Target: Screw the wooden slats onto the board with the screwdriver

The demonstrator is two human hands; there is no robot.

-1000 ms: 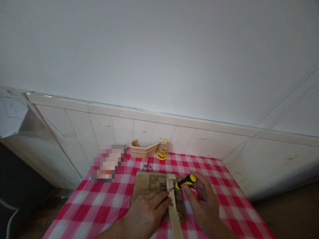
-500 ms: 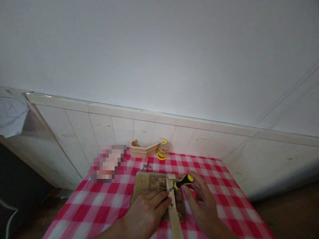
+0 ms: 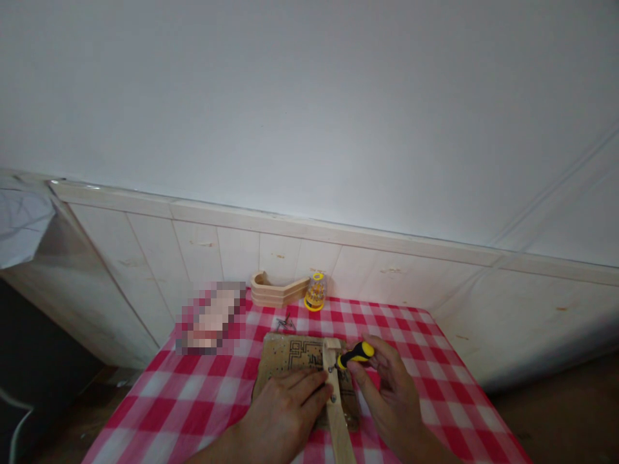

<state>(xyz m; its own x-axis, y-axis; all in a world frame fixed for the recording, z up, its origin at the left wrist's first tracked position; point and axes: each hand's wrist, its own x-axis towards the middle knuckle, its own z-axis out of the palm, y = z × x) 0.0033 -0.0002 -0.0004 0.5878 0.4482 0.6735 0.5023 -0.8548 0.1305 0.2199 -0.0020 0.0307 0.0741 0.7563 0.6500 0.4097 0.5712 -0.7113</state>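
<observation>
A pale wooden hook-shaped piece (image 3: 340,419) lies lengthwise over a brown board (image 3: 275,357) with black printed lines. Against its left edge rest the fingertips of my left hand (image 3: 283,409), pinched in at the wood and steadying it; the rest of that hand covers part of the board. My right hand (image 3: 391,386) has its thumb and fingers closed around a yellow-and-black screwdriver (image 3: 356,355). The tool slants down to the left, its tip at a small dark screw (image 3: 331,370) in the wood. A second screw (image 3: 333,398) sits nearer to me.
Loose dark screws (image 3: 285,322) lie beyond the board. Stacked wooden hooks (image 3: 275,293) and a clear yellow-trimmed container (image 3: 316,293) stand by the wall. A blurred-out item (image 3: 213,319) is at the left on the checked tablecloth (image 3: 159,380).
My right fingers and the screwdriver handle have shifted slightly left and down. The left hand and the wooden hook stay in place.
</observation>
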